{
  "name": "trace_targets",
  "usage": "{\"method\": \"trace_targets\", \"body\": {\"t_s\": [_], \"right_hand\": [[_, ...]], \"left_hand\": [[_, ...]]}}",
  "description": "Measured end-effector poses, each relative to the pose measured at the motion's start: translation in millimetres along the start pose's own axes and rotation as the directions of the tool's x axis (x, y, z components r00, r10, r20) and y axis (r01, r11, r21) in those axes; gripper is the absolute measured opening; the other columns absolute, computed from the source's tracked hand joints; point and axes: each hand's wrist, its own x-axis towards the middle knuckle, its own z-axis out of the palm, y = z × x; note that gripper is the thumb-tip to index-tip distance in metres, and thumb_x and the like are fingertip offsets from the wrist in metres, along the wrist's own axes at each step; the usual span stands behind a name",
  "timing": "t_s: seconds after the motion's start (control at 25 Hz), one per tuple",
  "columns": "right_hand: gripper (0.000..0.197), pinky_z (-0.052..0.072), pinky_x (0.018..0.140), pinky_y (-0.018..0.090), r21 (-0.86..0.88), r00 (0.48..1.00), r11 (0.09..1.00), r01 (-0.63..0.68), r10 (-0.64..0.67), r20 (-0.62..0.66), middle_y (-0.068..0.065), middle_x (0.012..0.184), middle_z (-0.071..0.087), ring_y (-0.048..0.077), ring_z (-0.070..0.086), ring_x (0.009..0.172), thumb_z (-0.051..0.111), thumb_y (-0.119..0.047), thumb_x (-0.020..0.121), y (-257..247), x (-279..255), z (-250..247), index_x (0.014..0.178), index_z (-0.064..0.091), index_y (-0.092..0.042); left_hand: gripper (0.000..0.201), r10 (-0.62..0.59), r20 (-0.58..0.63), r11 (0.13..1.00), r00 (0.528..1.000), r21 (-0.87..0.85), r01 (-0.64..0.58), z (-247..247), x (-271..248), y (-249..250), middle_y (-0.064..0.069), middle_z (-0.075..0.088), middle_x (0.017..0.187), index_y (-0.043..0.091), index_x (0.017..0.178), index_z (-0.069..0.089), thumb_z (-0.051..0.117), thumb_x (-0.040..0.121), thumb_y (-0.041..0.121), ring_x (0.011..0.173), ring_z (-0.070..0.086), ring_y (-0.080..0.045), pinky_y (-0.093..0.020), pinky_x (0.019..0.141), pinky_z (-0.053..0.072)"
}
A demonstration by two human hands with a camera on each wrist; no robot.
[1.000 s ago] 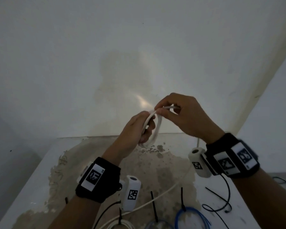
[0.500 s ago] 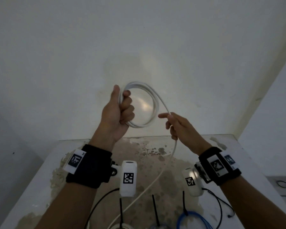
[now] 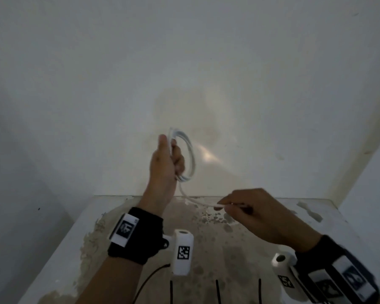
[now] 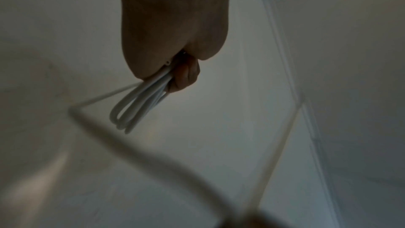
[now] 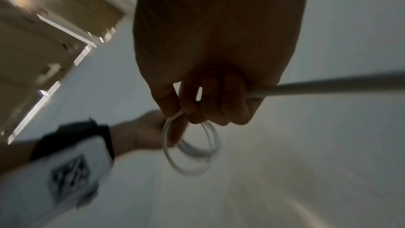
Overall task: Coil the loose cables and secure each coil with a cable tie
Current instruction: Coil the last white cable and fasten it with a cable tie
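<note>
My left hand [image 3: 170, 154] is raised in front of the wall and grips a white cable coil [image 3: 190, 156] of several loops; the left wrist view shows the coil [image 4: 140, 105] squeezed in its fist. A loose white cable strand [image 3: 193, 200] runs down from the coil to my right hand [image 3: 233, 205], which pinches it lower and to the right, just above the table. In the right wrist view the cable [image 5: 328, 87] passes through the curled fingers [image 5: 219, 103]. Three black cable ties [image 3: 217, 290] lie at the table's near edge.
The table [image 3: 59, 249] is white with a worn brown patch and stands in a corner between white walls [image 3: 184, 62]. A thin black cord [image 3: 149, 277] trails from the left wrist camera across the table.
My left hand has stayed raised with the coil, turning it more edge-on. My right hand has slid down and to the right along the loose strand, pulling it out toward the table.
</note>
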Motion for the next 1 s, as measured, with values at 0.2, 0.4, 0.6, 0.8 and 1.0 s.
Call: {"method": "trace_targets", "body": {"t_s": [0.2,0.4,0.6,0.8,1.0], "right_hand": [[0.024,0.044,0.057,0.021,-0.240,0.990,0.968,0.070,-0.098,-0.104,-0.015,0.072,0.058,0.001,0.052,0.062,0.048,-0.041,0.093,-29.4,17.2,-45.6,0.093,0.071,-0.034],[0.018,0.045,0.060,0.026,-0.175,0.984,0.983,-0.063,0.032,-0.173,-0.009,0.075,0.065,0.009,0.057,0.068,0.058,-0.049,0.090,1.2,19.0,-67.2,0.085,0.067,-0.035],[0.037,0.035,0.053,0.029,0.229,0.919,0.945,-0.232,0.290,-0.268,-0.003,0.061,0.053,0.013,0.042,0.053,0.046,-0.040,0.101,40.9,0.7,-43.9,0.083,0.070,-0.019],[0.039,0.032,0.047,0.024,0.575,0.816,0.648,-0.499,0.575,0.060,-0.003,0.065,0.046,0.008,0.036,0.050,0.037,-0.036,0.105,46.7,-47.6,32.5,0.097,0.073,-0.025],[0.034,0.048,0.047,0.025,0.470,0.851,0.710,-0.525,0.453,0.266,0.001,0.077,0.064,0.015,0.055,0.050,0.040,-0.032,0.105,18.0,-71.5,52.7,0.138,0.047,-0.035]], "left_hand": [[0.053,-0.194,0.306,0.937,0.932,0.341,0.083,18.7,-41.6,-36.4,-0.001,0.034,0.049,0.005,0.079,0.050,0.029,0.103,0.047,0.040,0.033,-0.016,-0.025,0.046,0.028],[0.041,-0.488,0.482,0.873,0.728,0.290,0.393,33.0,-61.0,-38.9,-0.003,0.042,0.056,0.011,0.081,0.052,0.033,0.103,0.040,0.033,0.021,-0.008,-0.022,0.039,0.014],[0.039,-0.479,0.620,0.731,0.621,-0.110,0.673,29.8,-56.3,-36.8,0.006,0.031,0.046,0.014,0.076,0.049,0.033,0.100,0.041,0.029,0.025,-0.003,-0.019,0.030,0.015],[0.047,-0.340,0.334,0.820,0.879,-0.352,0.451,26.6,-37.4,-29.7,0.007,0.024,0.046,0.017,0.072,0.046,0.029,0.102,0.050,0.031,0.018,-0.005,-0.019,0.030,0.018],[0.048,-0.275,0.033,0.941,0.961,-0.197,0.276,18.9,-20.6,-42.1,0.005,0.022,0.049,0.017,0.073,0.046,0.027,0.103,0.048,0.035,0.016,-0.008,-0.022,0.036,0.016]]}}
